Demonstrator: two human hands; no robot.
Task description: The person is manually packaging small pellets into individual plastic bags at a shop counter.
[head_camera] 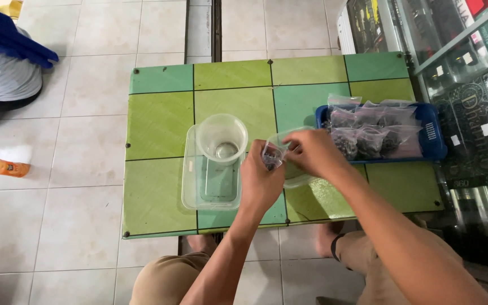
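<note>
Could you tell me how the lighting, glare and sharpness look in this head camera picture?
Head view: even, soft light, faint shadows under the table; glare on the glass cabinet at right and on the clear cup; wide-angle bending at the edges; left hand, right hand and the small bag slightly soft.

A small clear plastic bag [271, 156] with dark contents sits pinched between both hands above the table. More clear bags [368, 131] of dark bits fill the blue tray at the table's right. Dark boxes [473, 141] with small white labels stand on the shelves beyond.
</note>
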